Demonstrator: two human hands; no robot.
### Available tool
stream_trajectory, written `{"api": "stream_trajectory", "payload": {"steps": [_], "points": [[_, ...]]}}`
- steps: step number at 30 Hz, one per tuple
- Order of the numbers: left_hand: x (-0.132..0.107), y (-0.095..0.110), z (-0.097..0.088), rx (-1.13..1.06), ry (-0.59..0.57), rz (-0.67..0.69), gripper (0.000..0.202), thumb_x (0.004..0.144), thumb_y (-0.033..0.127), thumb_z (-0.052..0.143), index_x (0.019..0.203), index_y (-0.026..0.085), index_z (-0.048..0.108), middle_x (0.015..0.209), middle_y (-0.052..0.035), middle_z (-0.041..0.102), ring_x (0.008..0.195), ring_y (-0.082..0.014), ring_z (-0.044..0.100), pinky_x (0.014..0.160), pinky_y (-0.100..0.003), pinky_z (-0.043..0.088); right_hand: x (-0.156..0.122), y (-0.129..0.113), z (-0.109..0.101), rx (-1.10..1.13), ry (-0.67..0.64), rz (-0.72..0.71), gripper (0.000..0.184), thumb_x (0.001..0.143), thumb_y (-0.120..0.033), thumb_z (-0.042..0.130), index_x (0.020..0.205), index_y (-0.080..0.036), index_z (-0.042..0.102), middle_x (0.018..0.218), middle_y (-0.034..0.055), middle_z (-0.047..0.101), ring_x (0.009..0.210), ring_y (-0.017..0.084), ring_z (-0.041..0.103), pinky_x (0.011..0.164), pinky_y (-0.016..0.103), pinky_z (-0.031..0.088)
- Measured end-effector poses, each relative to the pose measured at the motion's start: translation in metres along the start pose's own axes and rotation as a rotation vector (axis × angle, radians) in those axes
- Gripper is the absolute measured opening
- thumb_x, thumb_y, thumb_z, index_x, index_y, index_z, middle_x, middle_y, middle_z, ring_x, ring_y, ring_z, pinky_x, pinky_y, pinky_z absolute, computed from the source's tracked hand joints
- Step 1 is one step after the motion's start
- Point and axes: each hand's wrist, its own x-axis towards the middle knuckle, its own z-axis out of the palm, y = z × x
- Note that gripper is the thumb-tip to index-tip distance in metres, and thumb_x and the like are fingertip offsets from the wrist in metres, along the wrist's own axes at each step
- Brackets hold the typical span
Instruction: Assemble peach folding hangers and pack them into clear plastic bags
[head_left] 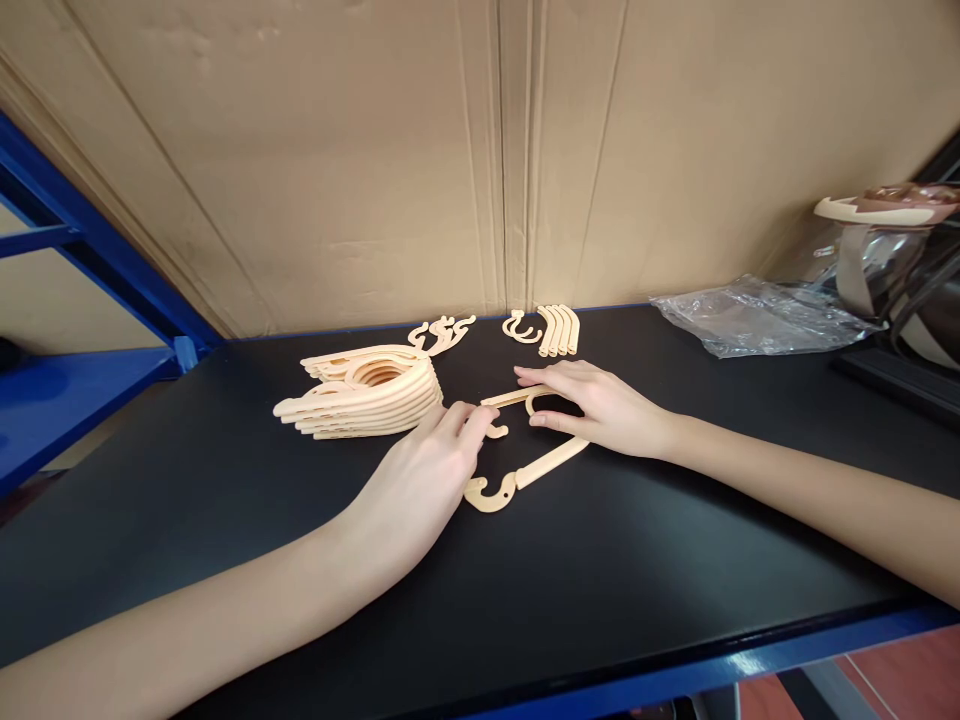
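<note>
**Fingers rest flat on a thin hanger frame**

Fingers of the left hand lie stretched and nearly flat. Their tips press a small hooked end of the hanger frame without closing on it. At 2 o'clock from it, the right hand arches over the frame's loop, thumb below the upper bar and fingers above. Whether it pinches or merely touches, I cannot tell. The frame lies flat on the black worktop, mid-depth, with its hook end toward 7 o'clock.

It looks like light, stiff moulded plastic, smooth enough to slide on the surface. The hook and joints seem thin enough to snap if bent, so the straight bars look like the safest hold.

A stack of hangers sits just beside the left fingertips at 10 o'clock. Loose hooks and curved pieces lie at 12 o'clock near the cardboard wall. A plastic bag lies at 2 o'clock, well apart. Open room is widest toward 6 o'clock, as far as the blue front edge.
</note>
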Motion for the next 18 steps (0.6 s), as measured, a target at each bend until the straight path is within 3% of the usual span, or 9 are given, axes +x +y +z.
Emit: {"api": "stream_trajectory", "payload": {"steps": [5, 7, 10, 12, 18], "points": [[0.001, -0.005, 0.012, -0.088, 0.094, 0.079, 0.054, 0.077, -0.009, 0.032, 0.124, 0.014, 0.047, 0.103, -0.0077, 0.063, 0.092, -0.0226, 0.06, 0.077, -0.035, 0.052, -0.001, 0.001, 0.002, 0.064, 0.018, -0.001, 0.037, 0.093, -0.029, 0.049, 0.128, -0.018, 0.055, 0.106, 0.0081, 0.064, 0.104, 0.023, 0.057, 0.09, 0.042, 0.049], [0.003, -0.006, 0.013, -0.188, 0.129, 0.056, 0.049, 0.082, -0.006, 0.03, 0.122, 0.016, 0.048, 0.103, -0.0064, 0.062, 0.091, -0.0208, 0.061, 0.077, -0.034, 0.052, -0.002, 0.001, 0.002, 0.096, 0.017, 0.002, 0.034, 0.091, -0.022, 0.048, 0.123, -0.017, 0.058, 0.099, 0.0071, 0.061, 0.093, 0.02, 0.058, 0.08, 0.035, 0.052], [0.006, -0.006, 0.012, -0.341, 0.134, -0.065, 0.024, 0.097, 0.018, 0.034, 0.115, 0.019, 0.049, 0.097, -0.0045, 0.062, 0.087, -0.02, 0.062, 0.076, -0.034, 0.052, -0.002, 0.001, 0.002, 0.088, 0.008, 0.012, 0.029, 0.093, -0.028, 0.049, 0.115, -0.018, 0.064, 0.097, 0.0066, 0.058, 0.086, 0.018, 0.058, 0.075, 0.032, 0.052], [0.008, -0.005, 0.013, -0.408, 0.113, -0.12, 0.022, 0.099, 0.033, 0.039, 0.113, 0.02, 0.049, 0.092, -0.0033, 0.061, 0.085, -0.0205, 0.063, 0.076, -0.035, 0.053, -0.001, -0.001, 0.001, 0.064, -0.006, 0.01, 0.029, 0.093, -0.038, 0.052, 0.112, -0.021, 0.066, 0.1, 0.0066, 0.058, 0.09, 0.019, 0.058, 0.078, 0.033, 0.051], [0.008, -0.006, 0.014, -0.411, 0.093, -0.104, 0.017, 0.097, 0.027, 0.04, 0.109, 0.02, 0.049, 0.095, -0.004, 0.06, 0.088, -0.0208, 0.062, 0.076, -0.036, 0.053, 0.0, -0.009, -0.001, 0.075, -0.014, 0.022, 0.025, 0.097, -0.036, 0.044, 0.094, -0.019, 0.062, 0.098, 0.0067, 0.06, 0.09, 0.018, 0.056, 0.078, 0.033, 0.048]]}}
